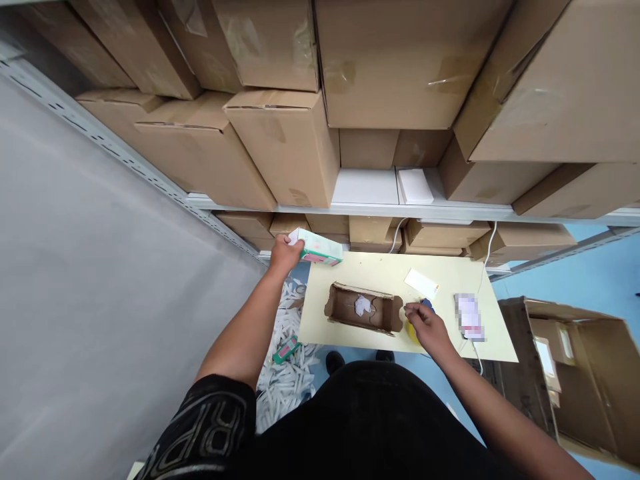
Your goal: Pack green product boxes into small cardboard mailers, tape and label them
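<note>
My left hand (283,253) grips one end of a white and green carton (320,249) held just above the far left corner of a pale yellow table (450,333). My right hand (425,325) rests on the table with fingers curled around a small yellow and blue object (418,319), beside the right end of an open brown cardboard tray (363,309). A crumpled white piece (363,305) lies inside the tray.
A white card (421,283) and a blurred phone (469,317) on a white cable lie on the table's right side. Shelves of brown boxes (285,143) rise behind. A heap of white sticks (285,373) and a green packet (286,349) lie on the floor left; an open box (575,373) stands right.
</note>
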{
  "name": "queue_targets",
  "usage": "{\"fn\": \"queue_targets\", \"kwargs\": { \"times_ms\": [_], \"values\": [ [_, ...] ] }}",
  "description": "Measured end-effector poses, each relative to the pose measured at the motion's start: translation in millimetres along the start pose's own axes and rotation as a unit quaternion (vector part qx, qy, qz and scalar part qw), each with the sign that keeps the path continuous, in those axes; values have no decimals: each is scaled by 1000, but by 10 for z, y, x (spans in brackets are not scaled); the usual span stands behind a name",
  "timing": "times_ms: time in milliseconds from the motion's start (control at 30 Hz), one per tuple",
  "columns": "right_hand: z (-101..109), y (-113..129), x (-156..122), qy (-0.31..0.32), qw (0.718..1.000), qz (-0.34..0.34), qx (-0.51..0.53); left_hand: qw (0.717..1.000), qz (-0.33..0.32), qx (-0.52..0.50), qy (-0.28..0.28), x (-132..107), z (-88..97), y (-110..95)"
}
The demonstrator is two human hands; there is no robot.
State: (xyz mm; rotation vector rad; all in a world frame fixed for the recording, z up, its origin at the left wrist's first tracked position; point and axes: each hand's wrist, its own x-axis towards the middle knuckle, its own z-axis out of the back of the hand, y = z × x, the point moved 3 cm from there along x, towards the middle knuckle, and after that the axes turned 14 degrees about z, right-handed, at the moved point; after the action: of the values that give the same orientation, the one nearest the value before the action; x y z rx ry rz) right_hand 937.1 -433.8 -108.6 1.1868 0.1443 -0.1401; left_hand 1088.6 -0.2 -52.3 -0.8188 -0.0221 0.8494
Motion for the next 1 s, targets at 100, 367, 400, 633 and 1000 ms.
{"fn": "queue_targets", "kwargs": {
  "times_ms": [100, 367, 400, 633, 1000],
  "values": [
    [-176, 356, 122, 20, 997, 63, 33, 983, 3, -163, 82, -348, 174, 71],
    [-383, 583, -94, 38, 996, 10, 83, 945, -34, -177, 273, -1660, -72, 568],
    [-367, 511, -139, 40, 998, 1, 53, 947, -41, -154, 280, -1732, -131, 638],
    [-406, 137, -138, 63, 986, 36, -150, 958, -100, 37, 267, -1815, -382, 803],
    [-609, -74, 17, 80, 951, 61, -293, 932, -164, 235, 220, -1579, -705, 1054]
  ]
}}
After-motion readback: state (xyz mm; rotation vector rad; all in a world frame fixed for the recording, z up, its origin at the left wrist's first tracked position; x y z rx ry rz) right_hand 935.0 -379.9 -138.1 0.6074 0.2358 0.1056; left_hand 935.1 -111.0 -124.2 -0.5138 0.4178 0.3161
